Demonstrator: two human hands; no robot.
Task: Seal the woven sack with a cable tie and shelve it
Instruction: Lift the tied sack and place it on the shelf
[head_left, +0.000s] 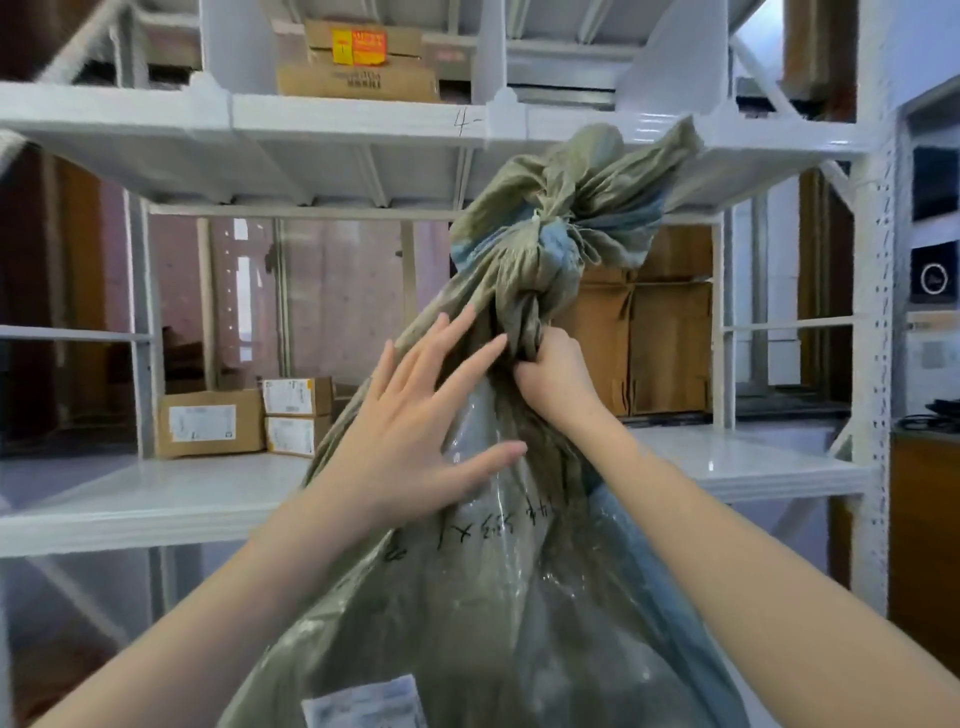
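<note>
three small cardboard boxes (244, 418) sit at the left on the white middle shelf (156, 493), two of them stacked one on the other, each with a white label. above, on the upper shelf (208, 117), another stack of flat boxes (358, 65) carries a yellow and red sticker.

the left hand (415, 421) lies flat against the upper left side of the sack (467, 597), fingers (457, 358) spread wide and straight, palm pressing on the fabric and gripping nothing. the olive woven sack fills the middle and lower part of the view, held up in front of the shelving, its top reaching as high as the upper shelf. it has clear tape over black handwriting near the middle and a white label (363, 704) at the bottom edge.

the neck (535, 306) of the sack is gathered and twisted into a tight rope of cloth, and the loose mouth (582, 192) flares out above it, with a strip of blue showing in the folds. no tie can be made out clearly around the neck; the folds hide that part.

the right hand (556, 374) is curled into a fist around the twisted neck just below the flare, fingers pressed together and wrapped into the cloth.

behind it, a big brown carton (654, 343) stands at the back right of the middle shelf. a perforated white upright (878, 364) of the rack runs down the right side.
</note>
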